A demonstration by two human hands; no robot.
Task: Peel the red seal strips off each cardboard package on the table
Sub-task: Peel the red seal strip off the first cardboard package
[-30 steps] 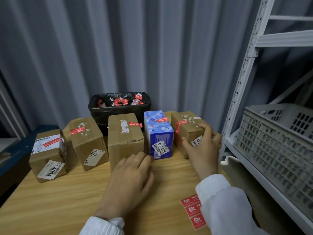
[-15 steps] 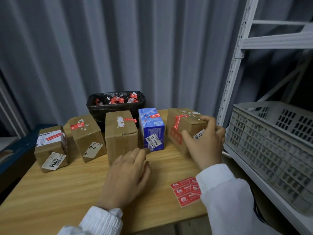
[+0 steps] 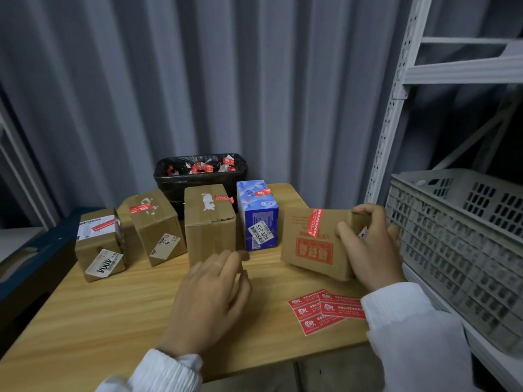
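Note:
My right hand [image 3: 370,247] grips the rightmost cardboard package [image 3: 314,241] by its right end and holds it tilted, its red-printed side facing me. A red seal strip [image 3: 314,222] runs over its top edge. My left hand [image 3: 209,301] hovers over the wooden table [image 3: 113,306] with relaxed fingers, holding nothing. To the left stand a blue carton [image 3: 259,219], a tall cardboard box [image 3: 209,222] and two more boxes [image 3: 154,224] [image 3: 99,241], each with a red seal strip on top.
A black-lined bin [image 3: 199,174] with peeled red strips stands behind the boxes. A sheet of red stickers [image 3: 325,309] lies near the table's front right. A grey plastic crate [image 3: 458,244] sits on the white metal shelving [image 3: 396,108] at right.
My right hand has pulled the rightmost package toward me and tipped it, so its printed side now faces me. My left hand has barely moved.

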